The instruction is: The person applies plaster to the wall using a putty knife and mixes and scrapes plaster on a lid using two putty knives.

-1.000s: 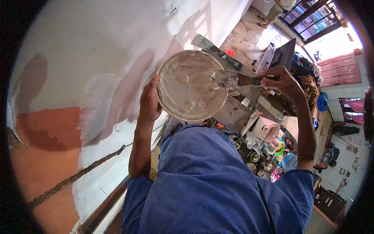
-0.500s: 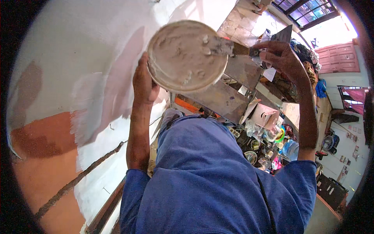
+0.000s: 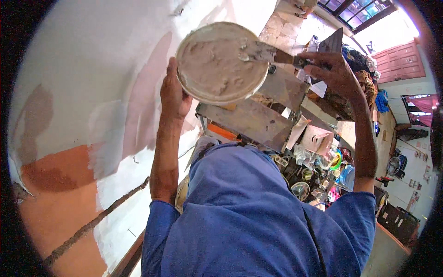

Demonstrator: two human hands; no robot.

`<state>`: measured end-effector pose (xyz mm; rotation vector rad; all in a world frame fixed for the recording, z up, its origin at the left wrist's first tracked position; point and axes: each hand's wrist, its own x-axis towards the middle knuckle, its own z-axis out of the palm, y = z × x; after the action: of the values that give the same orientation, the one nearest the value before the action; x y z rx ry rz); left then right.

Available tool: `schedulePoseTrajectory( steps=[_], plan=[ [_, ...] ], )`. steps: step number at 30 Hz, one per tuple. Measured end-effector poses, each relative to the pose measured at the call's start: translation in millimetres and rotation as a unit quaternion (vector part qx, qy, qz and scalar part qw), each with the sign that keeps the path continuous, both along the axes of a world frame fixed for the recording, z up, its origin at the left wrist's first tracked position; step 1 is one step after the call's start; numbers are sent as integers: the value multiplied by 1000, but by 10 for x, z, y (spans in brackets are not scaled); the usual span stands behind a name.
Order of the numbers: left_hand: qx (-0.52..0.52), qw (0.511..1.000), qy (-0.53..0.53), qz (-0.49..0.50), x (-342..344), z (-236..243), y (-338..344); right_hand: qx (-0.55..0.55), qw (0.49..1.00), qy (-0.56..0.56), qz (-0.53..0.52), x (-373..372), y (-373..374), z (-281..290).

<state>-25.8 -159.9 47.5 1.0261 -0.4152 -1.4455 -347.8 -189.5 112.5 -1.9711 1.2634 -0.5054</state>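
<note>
Tub (image 3: 212, 101) of beige paste, seen from above: it is being held up in front of the person, near the wall. Largest, the wall (image 3: 106, 46) is filling the left side, pale above and showing an orange area (image 3: 60, 221) lower down; a dark groove (image 3: 101, 212) is running diagonally across its lower part. A blue shirt (image 3: 244, 198) is covering the person's torso at bottom centre. Stained grey boards (image 3: 249, 122) are lying beyond the torso, the tub partly hiding them. At far right a pink panelled door (image 3: 400, 62) is standing against a light wall. Smaller, an open pinkish box (image 3: 316, 141) is sitting among clutter right of the boards. The left hand (image 3: 174, 94) is gripping the tub's left side, its thumb lying up along the rim. The right hand (image 3: 330, 69) is closing its thumb and fingers around the handle of a putty knife (image 3: 281, 56), whose smeared blade is reaching over the tub's right rim. Smallest, a pale dab (image 3: 243, 56) of paste is clinging near the blade's tip.
</note>
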Motion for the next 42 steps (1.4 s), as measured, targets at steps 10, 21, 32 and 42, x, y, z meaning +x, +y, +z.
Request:
schedulePoseTrajectory(
  steps=[10,21,32,42],
  plan=[
    [-61,983,-131,-112,54,-172,-149,45,999,-6,-8,-7,61,62],
    [-18,994,-71,-77,-109,-149,-47,36,998,-22,-53,281,141,-308],
    [45,996,-56,-58,-256,-71,25,-5,996,-78,-48,589,260,-298],
    [-35,997,39,-51,-70,-216,-30,-23,998,11,-50,114,336,190]
  ],
)
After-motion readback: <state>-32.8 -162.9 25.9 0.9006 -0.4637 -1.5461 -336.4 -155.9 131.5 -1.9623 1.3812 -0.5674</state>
